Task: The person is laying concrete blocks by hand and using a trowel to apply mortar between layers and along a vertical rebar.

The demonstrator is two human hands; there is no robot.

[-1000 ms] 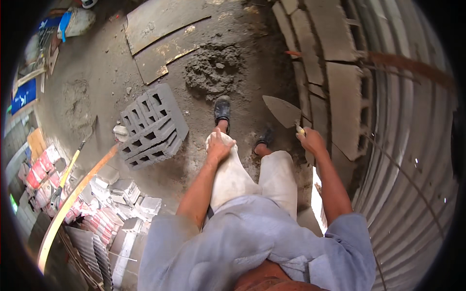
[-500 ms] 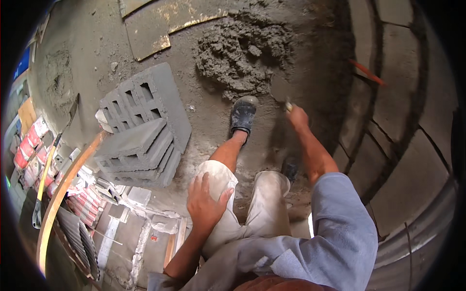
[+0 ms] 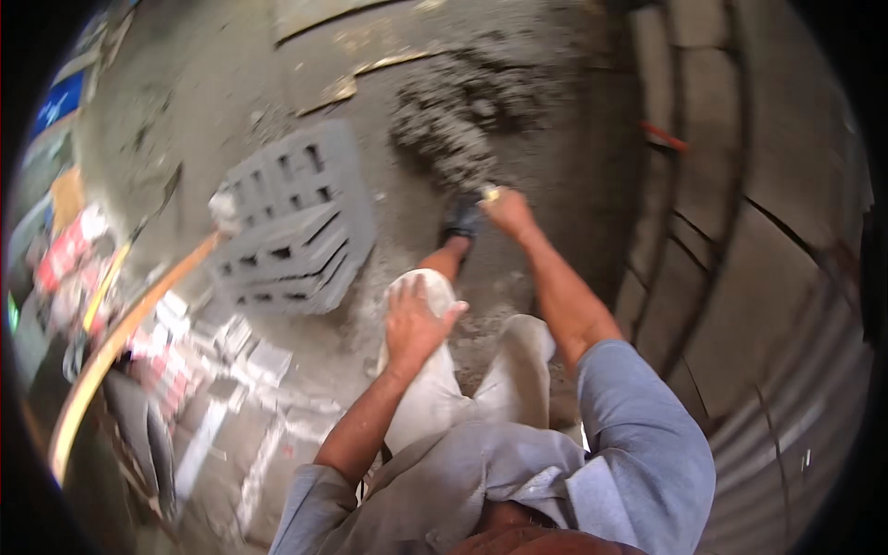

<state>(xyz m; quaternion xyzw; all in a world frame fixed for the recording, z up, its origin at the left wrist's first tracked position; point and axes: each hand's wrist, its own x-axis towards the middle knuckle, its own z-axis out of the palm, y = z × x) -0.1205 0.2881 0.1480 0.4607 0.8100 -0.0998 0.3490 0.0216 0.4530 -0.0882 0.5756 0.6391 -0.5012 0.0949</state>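
A: Starting with the head view, the only one: what is the right hand doing?

B: Its fingers are clenched around the pale handle of a trowel. The blade is too blurred to tell from the mortar.

A: Where is that trowel, exactly?

B: At the near edge of the heap of mortar, right by the dark shoe on the left foot. The heap is grey and lumpy, lying on the floor.

A: And the left hand?

B: It holds nothing. The fingers are released and spread, laid flat on the left knee of the light trousers.

A: What's over to the left?

B: A cluster of grey hollow blocks, their openings showing. Near it is the end of a curved wooden pole, with a yellow handle farther out and red-and-white sacks beyond.

A: The right side?

B: Long rows of grey blocks with dark joints, an orange strip on them, and corrugated sheeting at the lower right.

A: Anything past the mortar?

B: Flat boards on the floor, up and to the left of the heap, one with a pale, ragged edge.
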